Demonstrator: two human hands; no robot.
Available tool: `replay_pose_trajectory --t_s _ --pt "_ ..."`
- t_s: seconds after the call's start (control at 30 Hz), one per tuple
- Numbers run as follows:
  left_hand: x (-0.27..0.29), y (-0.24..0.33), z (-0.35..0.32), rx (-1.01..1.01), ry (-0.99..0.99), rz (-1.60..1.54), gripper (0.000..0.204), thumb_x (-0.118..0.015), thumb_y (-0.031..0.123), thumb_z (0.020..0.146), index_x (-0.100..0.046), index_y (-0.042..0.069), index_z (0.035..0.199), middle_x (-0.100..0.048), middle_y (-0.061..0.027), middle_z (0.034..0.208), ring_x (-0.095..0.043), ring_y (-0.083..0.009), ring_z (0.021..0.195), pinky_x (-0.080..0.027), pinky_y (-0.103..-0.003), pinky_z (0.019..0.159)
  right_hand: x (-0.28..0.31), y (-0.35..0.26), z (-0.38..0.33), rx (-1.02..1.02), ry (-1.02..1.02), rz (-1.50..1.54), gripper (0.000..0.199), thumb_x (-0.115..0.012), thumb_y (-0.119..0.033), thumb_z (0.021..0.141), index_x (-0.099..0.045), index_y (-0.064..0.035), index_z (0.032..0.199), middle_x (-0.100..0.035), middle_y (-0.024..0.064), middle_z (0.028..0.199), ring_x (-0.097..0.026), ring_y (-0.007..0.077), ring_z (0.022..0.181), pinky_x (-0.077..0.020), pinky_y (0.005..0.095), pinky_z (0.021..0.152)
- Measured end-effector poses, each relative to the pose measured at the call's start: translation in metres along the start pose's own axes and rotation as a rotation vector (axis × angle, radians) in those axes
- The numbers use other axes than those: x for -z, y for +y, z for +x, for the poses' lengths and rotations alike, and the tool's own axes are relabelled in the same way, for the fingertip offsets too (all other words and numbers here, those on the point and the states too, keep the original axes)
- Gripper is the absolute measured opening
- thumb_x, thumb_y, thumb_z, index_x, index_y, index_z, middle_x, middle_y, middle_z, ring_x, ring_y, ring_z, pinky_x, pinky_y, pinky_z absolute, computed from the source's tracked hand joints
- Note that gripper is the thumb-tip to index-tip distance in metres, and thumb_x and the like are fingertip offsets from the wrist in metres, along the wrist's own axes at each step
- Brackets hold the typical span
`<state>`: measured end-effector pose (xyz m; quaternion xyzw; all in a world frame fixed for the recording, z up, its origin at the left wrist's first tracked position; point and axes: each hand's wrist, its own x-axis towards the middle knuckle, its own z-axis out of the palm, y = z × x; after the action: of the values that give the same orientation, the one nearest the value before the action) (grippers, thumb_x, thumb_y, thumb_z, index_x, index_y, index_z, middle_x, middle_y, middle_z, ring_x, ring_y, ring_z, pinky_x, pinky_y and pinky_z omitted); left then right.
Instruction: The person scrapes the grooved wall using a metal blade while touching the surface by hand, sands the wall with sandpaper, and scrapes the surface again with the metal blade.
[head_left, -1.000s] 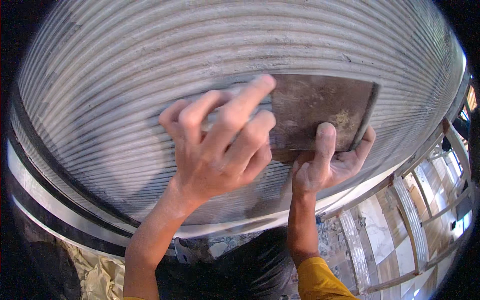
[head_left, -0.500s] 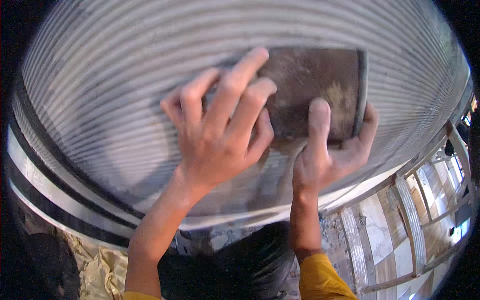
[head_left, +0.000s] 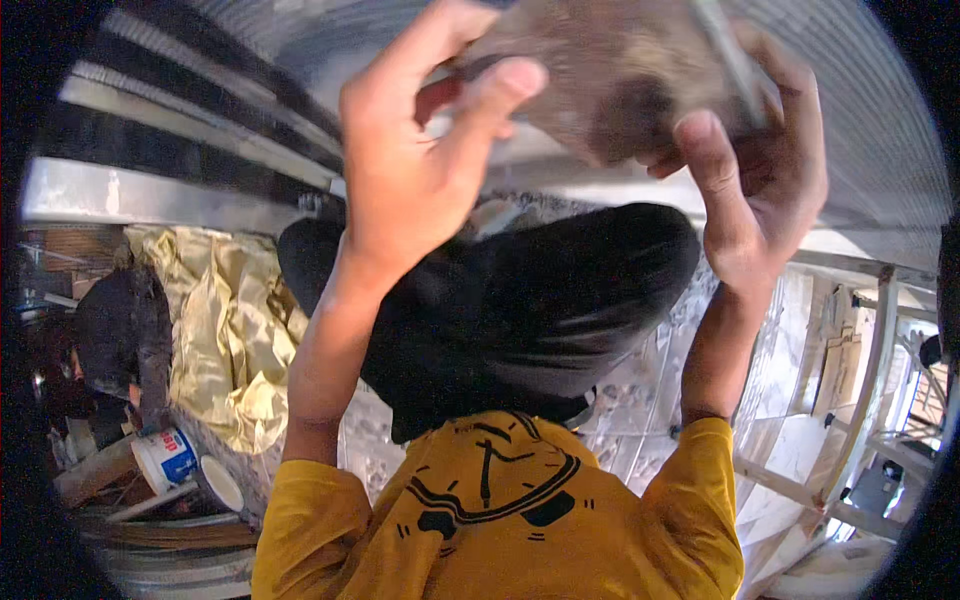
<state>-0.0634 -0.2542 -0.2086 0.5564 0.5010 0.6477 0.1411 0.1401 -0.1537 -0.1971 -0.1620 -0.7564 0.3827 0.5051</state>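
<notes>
In my raised hands is a brown, dusty rectangular plate [head_left: 590, 70] with a grey strip along its right edge. It is blurred, and its upper part runs out of the picture. My right hand [head_left: 760, 180] is closed around the lower right corner, its thumb in front and fingers behind the edge. At the left edge, my left hand [head_left: 420, 160] is curled with its thumb toward me; some of its fingertips are hidden. Beyond the plate stands a grey ribbed surface [head_left: 870, 110].
Crumpled gold cloth [head_left: 225, 330] lies left of my dark-trousered legs [head_left: 530, 300]. A white and blue tub [head_left: 165, 460] and loose strips lie at the lower left. Dark and pale bands [head_left: 190, 150] cross the upper left. At right is a metal frame [head_left: 870, 390] over pale tiled floor.
The view has tipped down toward my body. My left hand has gone from spread fingers to a curl at the plate's left edge. The plate now appears higher and tilted.
</notes>
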Motion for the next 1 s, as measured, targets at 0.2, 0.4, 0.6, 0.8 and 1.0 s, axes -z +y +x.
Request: replay_pose_trajectory --t_s 0.2,0.4,0.6,0.8,1.0 --pt "0.074 -0.004 -0.062 0.178 0.237 0.164 0.015 -0.071 0.015 0.097 -0.064 0.001 0.097 -0.059 0.0037 0.081 -0.052 -0.0028 0.068 -0.045 -0.019 0.06 -0.042 0.089 -0.033 0.074 -0.544 -0.501 0.026 -0.063 -0.02 0.09 -0.067 -0.0038 0.109 -0.068 0.0172 0.092 -0.066 0.0349 0.081 -0.0526 0.0451 0.071" --pt "0.118 0.005 -0.121 0.184 0.373 0.259 0.018 -0.065 0.013 0.099 -0.056 0.003 0.088 -0.049 0.0028 0.079 -0.043 -0.0039 0.066 -0.033 -0.022 0.056 -0.244 0.315 -0.186 -0.012 -1.204 -1.182 0.024 -0.063 -0.022 0.089 -0.073 -0.007 0.106 -0.072 0.0172 0.101 -0.069 0.0351 0.091 -0.0543 0.0529 0.077" --pt "0.15 0.013 -0.175 0.433 0.535 0.292 0.022 -0.065 0.021 0.098 -0.059 0.0 0.095 -0.053 -0.0024 0.085 -0.047 -0.0104 0.076 -0.041 -0.029 0.068 -0.266 0.382 -0.234 -0.123 -1.121 -0.887 0.017 -0.067 -0.01 0.082 -0.075 -0.0054 0.097 -0.073 0.0178 0.104 -0.071 0.037 0.098 -0.0569 0.0573 0.079" --pt "0.122 -0.019 -0.179 0.424 0.434 0.383 0.038 -0.06 0.041 0.103 -0.057 0.003 0.102 -0.049 -0.0034 0.087 -0.051 -0.0173 0.084 -0.043 -0.032 0.081 -0.228 0.275 -0.168 -0.184 -0.716 -0.565 0.016 -0.065 -0.01 0.085 -0.072 -0.0005 0.096 -0.072 0.0202 0.098 -0.07 0.038 0.09 -0.057 0.0515 0.077" --pt "0.085 -0.045 -0.146 0.551 0.153 0.182 0.032 -0.057 0.031 0.104 -0.059 0.0 0.096 -0.053 -0.0042 0.086 -0.048 -0.0127 0.079 -0.04 -0.03 0.074 -0.002 0.071 -0.016 0.371 0.438 -0.798 0.025 -0.064 0.0 0.083 -0.072 -0.0069 0.105 -0.073 0.018 0.107 -0.068 0.0364 0.097 -0.0523 0.0434 0.082"
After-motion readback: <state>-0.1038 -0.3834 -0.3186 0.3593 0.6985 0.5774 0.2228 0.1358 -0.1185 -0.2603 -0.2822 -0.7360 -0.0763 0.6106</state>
